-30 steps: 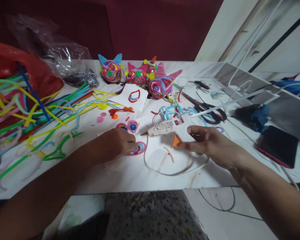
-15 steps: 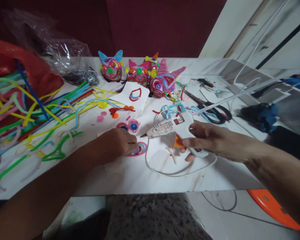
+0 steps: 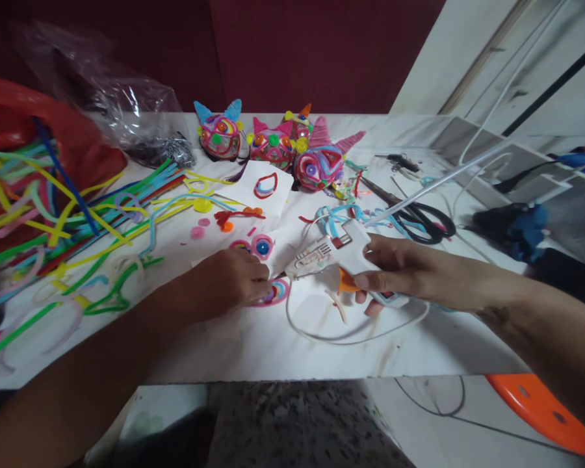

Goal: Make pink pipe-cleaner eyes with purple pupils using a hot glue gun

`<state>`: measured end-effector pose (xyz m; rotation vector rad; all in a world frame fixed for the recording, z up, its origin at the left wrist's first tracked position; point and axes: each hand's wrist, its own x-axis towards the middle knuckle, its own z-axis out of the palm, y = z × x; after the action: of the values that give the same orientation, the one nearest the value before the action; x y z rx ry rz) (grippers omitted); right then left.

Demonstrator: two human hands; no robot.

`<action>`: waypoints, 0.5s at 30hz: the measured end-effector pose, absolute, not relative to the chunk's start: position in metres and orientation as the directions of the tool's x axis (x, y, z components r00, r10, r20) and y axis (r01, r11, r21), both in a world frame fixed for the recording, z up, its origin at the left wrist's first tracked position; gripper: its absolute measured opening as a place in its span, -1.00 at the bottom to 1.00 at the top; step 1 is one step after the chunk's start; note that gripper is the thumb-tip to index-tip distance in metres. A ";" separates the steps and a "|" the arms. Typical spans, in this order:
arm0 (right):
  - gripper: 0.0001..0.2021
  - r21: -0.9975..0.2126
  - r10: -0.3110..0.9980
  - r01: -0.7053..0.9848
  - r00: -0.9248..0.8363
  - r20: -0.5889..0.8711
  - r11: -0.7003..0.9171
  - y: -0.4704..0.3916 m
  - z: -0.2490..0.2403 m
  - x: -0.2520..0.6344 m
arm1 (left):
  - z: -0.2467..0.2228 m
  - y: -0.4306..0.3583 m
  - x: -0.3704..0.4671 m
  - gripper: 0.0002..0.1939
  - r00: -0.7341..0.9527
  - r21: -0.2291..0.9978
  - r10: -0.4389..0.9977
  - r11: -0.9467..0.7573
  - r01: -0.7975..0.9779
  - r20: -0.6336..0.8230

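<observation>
My right hand [image 3: 400,273] is wrapped round the grip of a white hot glue gun [image 3: 316,257], its fingers at the orange trigger [image 3: 347,281]. The gun's nozzle points left, with its tip right by a pink-rimmed oval of coiled pipe cleaners [image 3: 277,292]. My left hand [image 3: 234,279] is closed, fingertips pinched at the left side of that oval and hiding part of it. Just beyond my left knuckles lies another pink-edged piece with a blue button centre [image 3: 262,247]. A clear glue stick [image 3: 419,188] runs out of the back of the gun.
Several decorated animal heads [image 3: 316,166] stand at the back. Black scissors [image 3: 414,211] lie beyond my right hand. White paper with a teardrop shape [image 3: 277,201] lies mid-table. Loose pipe cleaners [image 3: 97,221] and a red bag [image 3: 78,136] fill the left. The gun's white cord [image 3: 341,341] loops near the front.
The glue gun's nozzle has dipped slightly towards the pink-rimmed oval. My left hand stays at the oval, and the whole view has shifted a little.
</observation>
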<state>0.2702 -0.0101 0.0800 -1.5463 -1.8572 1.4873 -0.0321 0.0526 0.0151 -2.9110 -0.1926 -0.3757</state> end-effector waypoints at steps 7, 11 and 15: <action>-0.54 -0.867 0.832 0.475 -0.412 -0.371 -0.152 -0.006 0.078 0.267 | 0.018 0.051 -0.031 -0.80 0.956 -0.211 0.138 -0.958 0.195 0.258; -0.53 -0.858 0.839 0.491 -0.397 -0.371 -0.147 -0.005 0.078 0.268 | 0.021 0.049 -0.029 -0.80 0.960 -0.229 0.169 -0.948 0.220 0.224; -0.55 -0.864 0.836 0.483 -0.407 -0.369 -0.146 -0.005 0.077 0.268 | 0.023 0.048 -0.029 -0.78 0.962 -0.228 0.197 -0.944 0.238 0.187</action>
<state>0.2681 -0.0047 0.0770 -1.4859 -1.8096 1.5704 -0.0290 0.0477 0.0230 -2.8625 -0.3220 -0.2362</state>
